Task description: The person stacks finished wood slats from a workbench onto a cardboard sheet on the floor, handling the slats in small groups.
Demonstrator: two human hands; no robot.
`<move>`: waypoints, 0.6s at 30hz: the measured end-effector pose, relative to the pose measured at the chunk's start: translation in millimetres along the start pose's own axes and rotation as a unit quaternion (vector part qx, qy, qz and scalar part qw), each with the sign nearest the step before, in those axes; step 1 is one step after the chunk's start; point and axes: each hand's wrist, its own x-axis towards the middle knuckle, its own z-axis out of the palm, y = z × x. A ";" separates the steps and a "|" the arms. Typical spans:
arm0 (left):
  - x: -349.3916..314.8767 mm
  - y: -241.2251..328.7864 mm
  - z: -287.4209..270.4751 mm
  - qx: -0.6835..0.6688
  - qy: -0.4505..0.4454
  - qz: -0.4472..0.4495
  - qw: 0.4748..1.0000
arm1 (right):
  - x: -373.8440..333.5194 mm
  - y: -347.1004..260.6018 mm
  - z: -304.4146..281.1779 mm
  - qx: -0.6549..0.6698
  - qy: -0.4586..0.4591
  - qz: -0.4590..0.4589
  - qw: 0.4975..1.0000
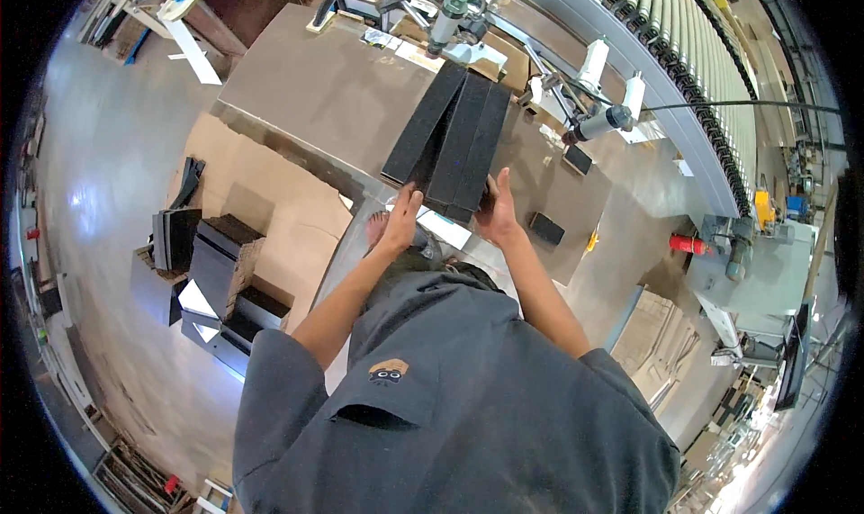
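A stack of long black boards lies on the brown work table in front of me, running away from my body. The boards on its left side are fanned apart, with a narrow gap towards the middle. My left hand presses its fingers to the near left corner of the stack. At the near right corner my right hand grips the side, thumb pointing up and the other fingers partly hidden. Beside that hand, to the right, sits a small black block.
Clamp-like machine heads stand beyond the stack, with another machine head to the right. A second black block lies near it. At left, more black boards are piled by a cardboard sheet. A red extinguisher is at right.
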 end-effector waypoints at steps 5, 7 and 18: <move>20.6 4.8 -0.9 -0.085 -0.036 -0.018 0.996 | -14.1 -6.0 48.5 -0.008 -0.039 -0.040 0.998; 29.6 19.3 6.8 -0.117 -0.067 -0.050 0.990 | -17.6 -8.7 51.5 -0.005 -0.040 -0.038 0.998; 3.2 27.2 4.3 -0.004 -0.110 -0.007 0.994 | -39.3 3.6 38.2 0.021 -0.014 -0.005 1.000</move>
